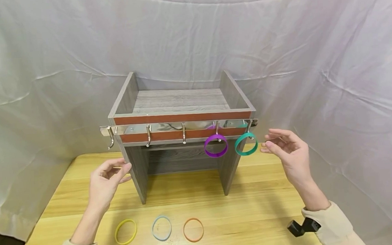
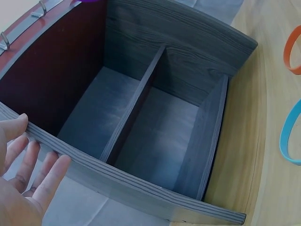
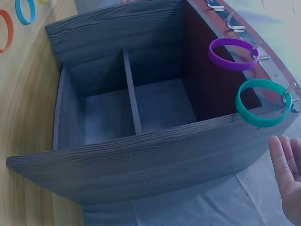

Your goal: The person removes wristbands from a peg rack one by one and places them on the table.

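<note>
A purple wristband (image 1: 216, 145) and a teal wristband (image 1: 246, 144) hang from the two rightmost hooks of a metal hook rail (image 1: 166, 127) on a grey wooden shelf unit (image 1: 138, 173). My left hand (image 1: 106, 182) is at the unit's left side panel, its fingertips right at the panel edge and its fingers loosely bent. To the right of the teal band, my right hand (image 1: 294, 152) is raised with nothing in it. The right wrist view shows its fingers (image 3: 282, 162) extended, just below the teal band.
On the wooden table (image 1: 248, 223) in front of the unit lie a yellow wristband (image 1: 116, 234), a light blue wristband (image 1: 153, 230) and an orange wristband (image 1: 184, 232). The hooks on the left and in the middle stick out bare. A pale curtain (image 1: 178, 38) surrounds the table's back and sides.
</note>
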A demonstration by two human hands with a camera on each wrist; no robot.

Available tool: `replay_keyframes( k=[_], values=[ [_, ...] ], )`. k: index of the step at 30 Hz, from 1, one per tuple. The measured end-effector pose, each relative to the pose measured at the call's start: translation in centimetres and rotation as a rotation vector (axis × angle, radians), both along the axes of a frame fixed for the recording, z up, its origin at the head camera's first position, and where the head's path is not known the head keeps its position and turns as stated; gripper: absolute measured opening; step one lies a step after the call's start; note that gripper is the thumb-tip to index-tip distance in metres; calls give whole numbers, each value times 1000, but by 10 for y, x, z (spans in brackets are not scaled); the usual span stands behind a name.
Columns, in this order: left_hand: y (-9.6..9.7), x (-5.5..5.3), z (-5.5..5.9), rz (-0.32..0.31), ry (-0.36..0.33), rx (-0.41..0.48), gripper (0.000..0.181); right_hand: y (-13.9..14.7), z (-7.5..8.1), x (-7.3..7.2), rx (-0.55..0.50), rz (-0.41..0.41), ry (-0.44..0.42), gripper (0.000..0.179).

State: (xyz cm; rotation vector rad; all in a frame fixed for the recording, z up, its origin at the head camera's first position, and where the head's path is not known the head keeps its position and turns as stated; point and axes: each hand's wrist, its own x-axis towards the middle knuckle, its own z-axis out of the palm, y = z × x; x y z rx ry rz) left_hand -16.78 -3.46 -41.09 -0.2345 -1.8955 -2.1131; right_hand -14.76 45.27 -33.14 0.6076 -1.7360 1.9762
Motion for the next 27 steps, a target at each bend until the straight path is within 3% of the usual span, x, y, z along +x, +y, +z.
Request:
replay_keyframes(
  k=[9, 16, 22, 27],
  values=[
    [0, 0, 0, 5, -7, 0, 17, -7, -2, -13, -31, 90, -41, 34],
    [0, 0, 0, 3, -10, 4, 17, -15, -10, -13, 56, 18, -37, 29],
    [0, 0, 0, 7, -6, -4, 17, -21, -15, -12, 54, 34, 9, 23],
    [0, 0, 0, 10, -4, -10, 15, -25, -14, -9, 39, 32, 28, 31]
  ],
)
